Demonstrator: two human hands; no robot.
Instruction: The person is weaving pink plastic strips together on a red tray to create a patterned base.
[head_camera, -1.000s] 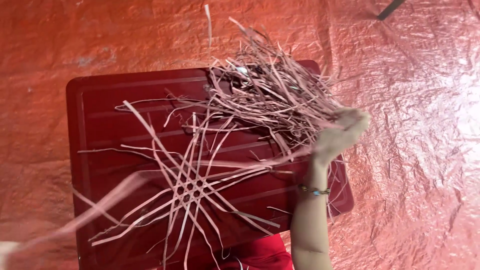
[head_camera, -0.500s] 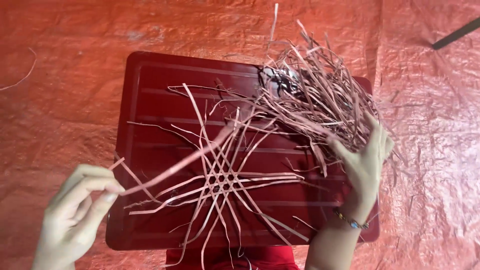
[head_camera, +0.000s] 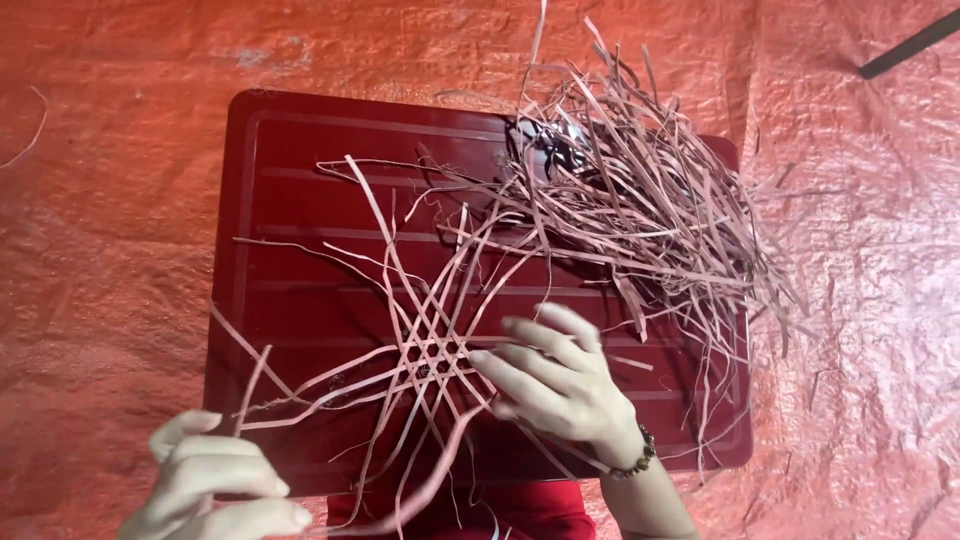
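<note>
A star-shaped weave of thin pale strips (head_camera: 432, 358) lies on a dark red tray (head_camera: 300, 200). My right hand (head_camera: 555, 380), with a bead bracelet at the wrist, rests flat beside the woven centre, fingertips touching the strips on its right. My left hand (head_camera: 215, 485) is at the lower left, off the tray's front corner, fingers pinched on the end of one long strip (head_camera: 262, 362) that runs from the weave.
A loose heap of the same strips (head_camera: 640, 200) covers the tray's far right part and spills over its edge. An orange tarp (head_camera: 120, 200) lies under everything. A dark rod (head_camera: 910, 45) crosses the top right corner.
My right hand has left the heap and come to the woven centre. My left hand has drawn lower, still on a strip. The view has shifted slightly.
</note>
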